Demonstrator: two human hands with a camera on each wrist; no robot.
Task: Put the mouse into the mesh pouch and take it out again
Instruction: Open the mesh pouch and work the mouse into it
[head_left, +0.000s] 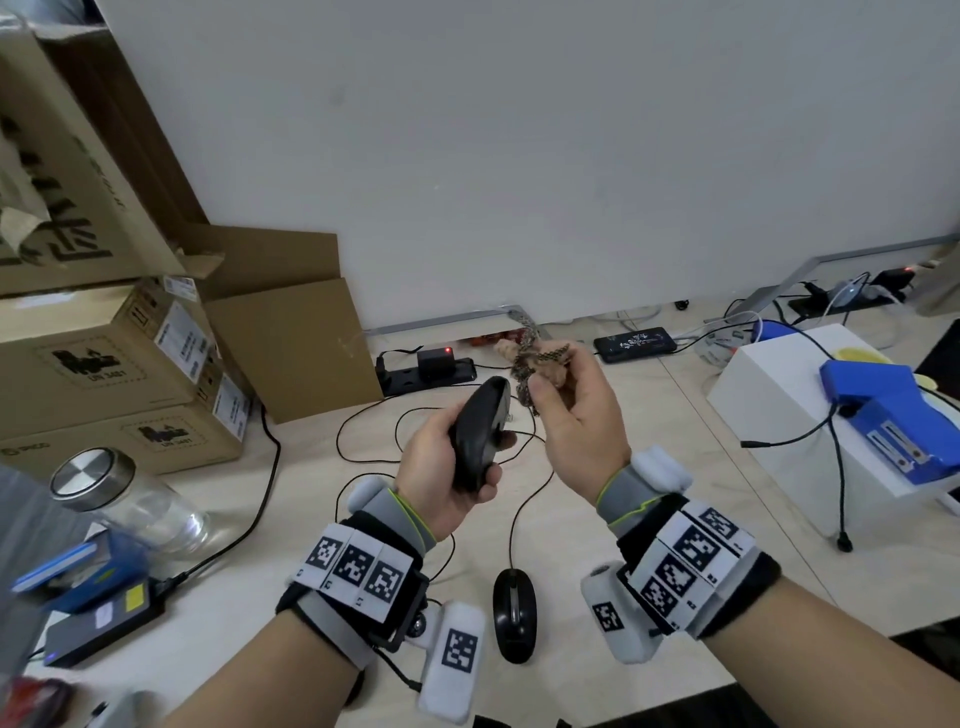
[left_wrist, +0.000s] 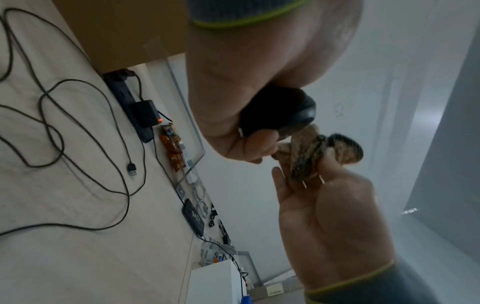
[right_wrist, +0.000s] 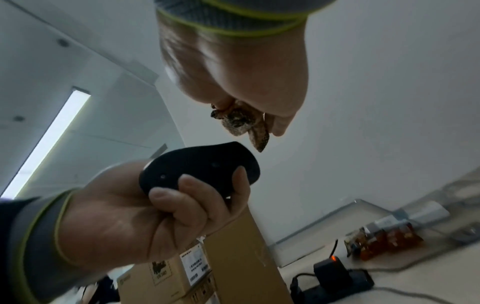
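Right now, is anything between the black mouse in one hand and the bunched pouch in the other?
Nothing: in the right wrist view only bare wall shows between the black mouse and the bunched brown mesh pouch.

Left hand (left_wrist: 259, 82) grips mouse (left_wrist: 280, 111); right hand (left_wrist: 335, 216) pinches bunched mesh pouch (left_wrist: 306, 156).

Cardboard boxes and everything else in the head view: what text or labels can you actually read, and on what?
"UN 3481": printed under the dark logo on the middle cardboard box and on the lower cardboard box.
White shipping labels on the box ends: barcodes and print too small to read.
Top cardboard box: large dark characters, cut off, unreadable.
Black power bank: white script, too blurred.
Wrist bands: square coded markers only, no words.
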